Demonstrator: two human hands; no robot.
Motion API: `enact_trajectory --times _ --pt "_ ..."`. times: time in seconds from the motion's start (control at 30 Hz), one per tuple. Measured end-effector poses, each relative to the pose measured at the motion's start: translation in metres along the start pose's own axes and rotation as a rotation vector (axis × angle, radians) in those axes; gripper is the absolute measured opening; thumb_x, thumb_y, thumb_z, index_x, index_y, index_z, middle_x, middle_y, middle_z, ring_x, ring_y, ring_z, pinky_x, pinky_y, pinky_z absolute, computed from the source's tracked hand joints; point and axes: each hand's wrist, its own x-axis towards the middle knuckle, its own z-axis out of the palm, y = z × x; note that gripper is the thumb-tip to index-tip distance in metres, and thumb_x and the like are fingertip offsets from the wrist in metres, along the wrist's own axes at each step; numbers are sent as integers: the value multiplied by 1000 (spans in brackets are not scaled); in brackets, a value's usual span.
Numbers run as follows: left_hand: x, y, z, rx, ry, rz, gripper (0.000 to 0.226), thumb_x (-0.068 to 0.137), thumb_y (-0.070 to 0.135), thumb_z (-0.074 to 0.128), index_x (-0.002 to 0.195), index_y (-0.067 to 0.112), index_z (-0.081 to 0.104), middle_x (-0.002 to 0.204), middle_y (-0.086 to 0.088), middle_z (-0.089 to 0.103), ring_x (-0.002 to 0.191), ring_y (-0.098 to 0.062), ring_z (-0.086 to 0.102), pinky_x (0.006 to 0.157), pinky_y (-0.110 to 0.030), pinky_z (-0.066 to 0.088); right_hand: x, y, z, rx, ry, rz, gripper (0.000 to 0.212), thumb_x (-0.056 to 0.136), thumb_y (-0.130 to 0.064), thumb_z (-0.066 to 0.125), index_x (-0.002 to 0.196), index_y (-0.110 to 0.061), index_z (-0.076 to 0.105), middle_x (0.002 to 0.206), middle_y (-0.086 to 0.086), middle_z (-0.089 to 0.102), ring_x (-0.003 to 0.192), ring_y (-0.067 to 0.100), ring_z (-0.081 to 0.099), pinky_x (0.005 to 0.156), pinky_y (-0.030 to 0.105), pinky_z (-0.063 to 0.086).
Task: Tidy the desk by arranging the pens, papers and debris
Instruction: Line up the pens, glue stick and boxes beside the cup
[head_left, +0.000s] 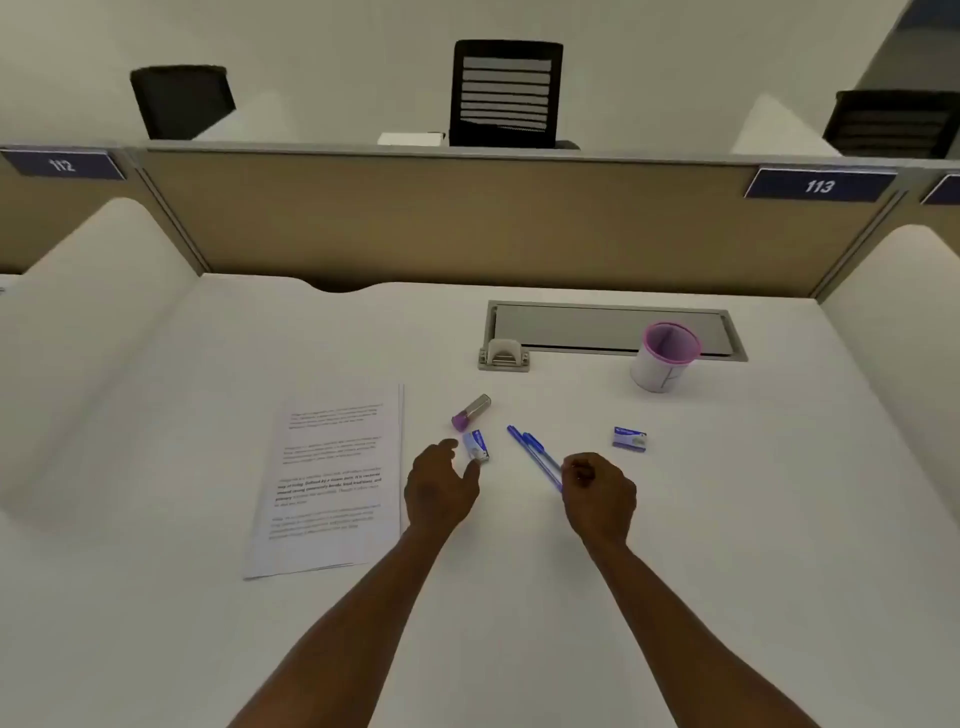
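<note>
Two blue pens (532, 455) lie side by side on the white desk (519, 597), and my right hand (597, 491) grips their near ends with curled fingers. My left hand (440, 486) hovers with spread fingers just beside a small blue-and-white box (476, 447), thumb close to it. A purple-capped grey tube (471, 412) lies just beyond that box. A second small blue box (629, 439) lies to the right. A stack of printed papers (327, 483) sits left of my left hand. A pink-rimmed white pen cup (662, 358) stands at the back right.
A grey cable hatch (613, 327) is set in the desk behind the cup, with a small beige clip-like fitting (504, 355) at its left end. A tan partition (467, 223) closes the back. White side panels flank the desk. Black chairs stand beyond.
</note>
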Motion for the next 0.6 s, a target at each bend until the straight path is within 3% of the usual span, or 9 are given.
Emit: enact_trajectory --times 0.13,0.3,0.4,0.6 --pt "16 0 3 8 -67 -49 56 87 46 67 134 17 56 129 -3 62 118 -22 59 97 -34 49 -6 -5 11 -47 -78 -20 3 80 -21 71 80 -25 71 68 -11 68 63 6 62 61 15 46" --pt "34 -2 13 124 -205 14 71 85 49 69 146 21 43 128 -1 55 115 -19 55 90 -29 48 -9 -4 30 -89 -111 -50 6 80 -27 71 86 -26 71 75 -10 70 65 5 63 68 19 50" --pt "38 -6 17 177 -244 26 66 88 44 68 145 24 44 132 -1 53 118 -20 51 94 -30 47 -2 -4 39 -156 -122 -63 13 81 -28 72 93 -25 70 82 -8 70 68 6 63 68 19 48" --pt "29 -4 16 -74 -203 -47 58 86 37 73 137 17 53 132 -2 56 113 -22 60 97 -36 53 19 3 56 -376 -161 -160 28 88 -34 65 111 -19 68 103 -1 67 88 15 64 75 26 52"
